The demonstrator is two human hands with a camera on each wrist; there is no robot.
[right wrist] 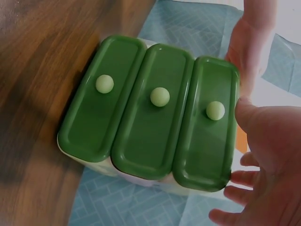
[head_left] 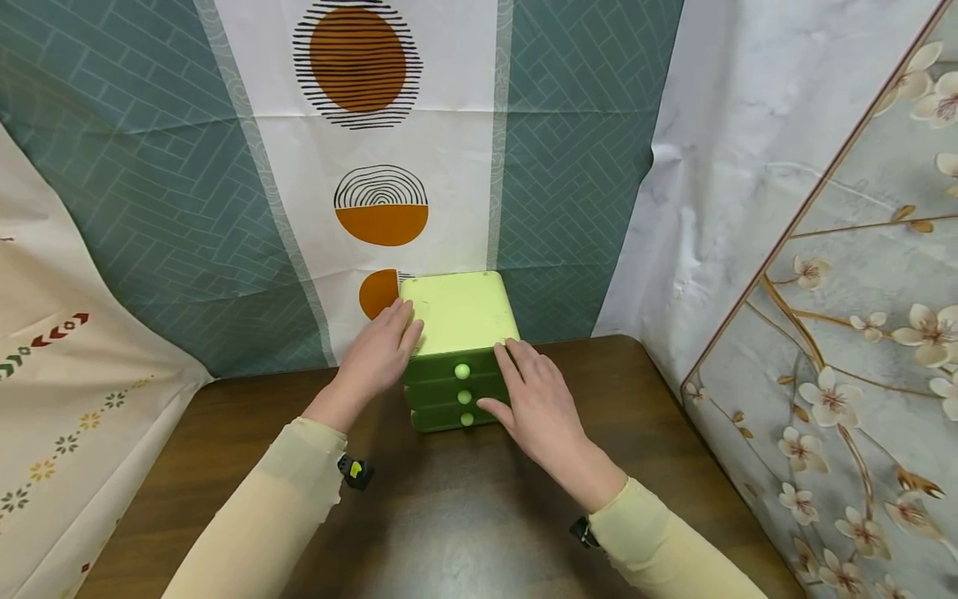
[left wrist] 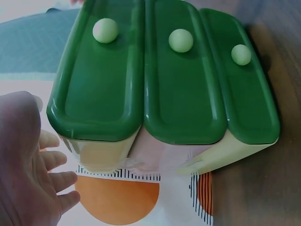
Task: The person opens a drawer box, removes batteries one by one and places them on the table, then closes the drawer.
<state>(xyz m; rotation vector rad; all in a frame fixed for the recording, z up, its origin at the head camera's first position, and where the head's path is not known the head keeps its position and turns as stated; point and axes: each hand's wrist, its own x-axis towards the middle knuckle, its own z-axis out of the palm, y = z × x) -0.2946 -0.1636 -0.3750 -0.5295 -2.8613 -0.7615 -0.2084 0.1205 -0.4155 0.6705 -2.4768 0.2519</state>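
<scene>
A small drawer box (head_left: 458, 312) with a pale yellow-green top and three dark green drawer fronts stands at the back of the table. Each front, such as the top drawer (left wrist: 101, 80), carries a round pale green knob (head_left: 461, 371). All three drawers are closed. My left hand (head_left: 377, 349) lies along the box's left upper edge, fingers extended and thumb toward the top. At the right front corner is my right hand (head_left: 539, 399), its fingertips at the top edge and its thumb spread in front of the drawers. Both hands hold nothing between fingers and thumb.
The box stands on a dark brown wooden table (head_left: 464, 516), close to a patterned cloth backdrop (head_left: 576, 166). A floral panel (head_left: 838, 374) borders the right side, and a cream embroidered cloth (head_left: 75, 399) hangs at the left.
</scene>
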